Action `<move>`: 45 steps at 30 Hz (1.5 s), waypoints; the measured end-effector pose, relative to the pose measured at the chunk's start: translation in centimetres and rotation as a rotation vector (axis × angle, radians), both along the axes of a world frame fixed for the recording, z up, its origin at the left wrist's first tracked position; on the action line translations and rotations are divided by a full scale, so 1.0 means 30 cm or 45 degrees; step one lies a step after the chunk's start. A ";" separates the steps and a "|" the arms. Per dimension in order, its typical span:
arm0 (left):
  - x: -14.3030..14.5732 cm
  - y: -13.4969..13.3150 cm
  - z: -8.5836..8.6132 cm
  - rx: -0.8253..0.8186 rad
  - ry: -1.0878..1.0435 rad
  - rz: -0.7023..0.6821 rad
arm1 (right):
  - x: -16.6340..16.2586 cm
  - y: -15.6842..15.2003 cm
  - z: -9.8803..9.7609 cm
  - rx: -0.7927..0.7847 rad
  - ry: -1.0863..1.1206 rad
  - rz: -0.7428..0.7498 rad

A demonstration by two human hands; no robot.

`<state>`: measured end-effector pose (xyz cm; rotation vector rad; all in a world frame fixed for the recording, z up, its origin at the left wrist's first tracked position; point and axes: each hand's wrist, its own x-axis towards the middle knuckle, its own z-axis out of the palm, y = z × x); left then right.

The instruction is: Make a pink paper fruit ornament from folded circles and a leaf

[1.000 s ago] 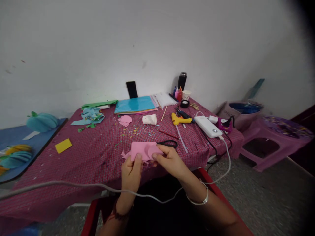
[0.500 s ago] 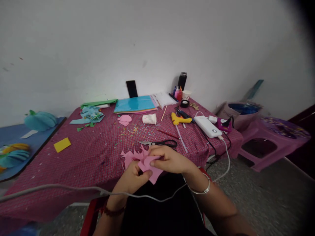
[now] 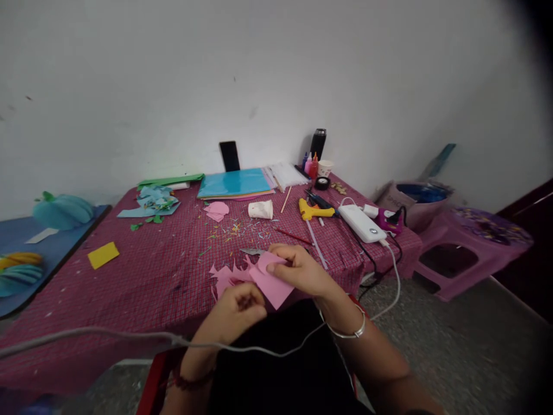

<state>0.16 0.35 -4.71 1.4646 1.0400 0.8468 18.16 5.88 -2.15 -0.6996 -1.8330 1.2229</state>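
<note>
Hands (image 3: 302,274) at pink paper (image 3: 275,290), illegibly printed cup (image 3: 325,169)

The held paper (image 3: 273,286) is pink, the tablecloth (image 3: 151,265) is pinky red with tiny checks, the glue gun (image 3: 315,210) is yellow, the top sheet (image 3: 235,181) is bright blue, and the phone (image 3: 229,155) is black.
</note>
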 end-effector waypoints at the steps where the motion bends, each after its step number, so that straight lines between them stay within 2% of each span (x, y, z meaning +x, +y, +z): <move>1: -0.009 0.008 0.005 0.020 -0.024 0.071 | -0.004 -0.001 0.001 0.000 -0.008 0.026; 6: -0.024 0.022 -0.003 0.106 -0.066 0.344 | -0.025 -0.002 -0.018 -0.049 0.015 0.107; 11: -0.017 0.003 -0.051 0.264 -0.186 0.810 | -0.032 0.003 -0.085 -0.139 0.155 0.014; 15: 0.003 0.000 -0.071 0.305 -0.328 1.007 | -0.049 -0.025 -0.103 -0.074 0.177 -0.035; 19: 0.041 0.009 -0.065 0.244 -0.496 0.989 | -0.069 -0.064 -0.074 0.107 0.142 -0.139; 23: 0.063 0.023 -0.068 0.126 -0.625 0.914 | -0.061 -0.086 -0.045 0.398 -0.010 -0.126; 27: 0.054 0.026 -0.093 0.111 -0.651 0.940 | -0.032 -0.103 -0.008 0.700 -0.170 -0.234; 30: 0.043 0.021 -0.104 0.120 -0.632 0.940 | -0.029 -0.116 0.021 0.862 -0.374 -0.178; 34: 0.037 0.022 -0.090 0.092 -0.648 0.886 | -0.045 -0.117 0.029 0.873 -0.468 -0.052; 38: 0.038 0.040 -0.075 0.005 -0.759 0.869 | -0.047 -0.087 0.004 0.684 -0.206 -0.352; 40: 0.040 0.049 -0.076 -0.059 -0.835 0.858 | -0.044 -0.065 -0.009 0.633 -0.178 -0.411; 43: 0.048 0.057 -0.079 -0.142 -0.935 0.832 | -0.047 -0.033 -0.025 0.697 -0.321 -0.359; 45: 0.057 0.058 -0.076 -0.185 -0.991 0.803 | -0.054 -0.015 -0.032 0.815 -0.444 -0.419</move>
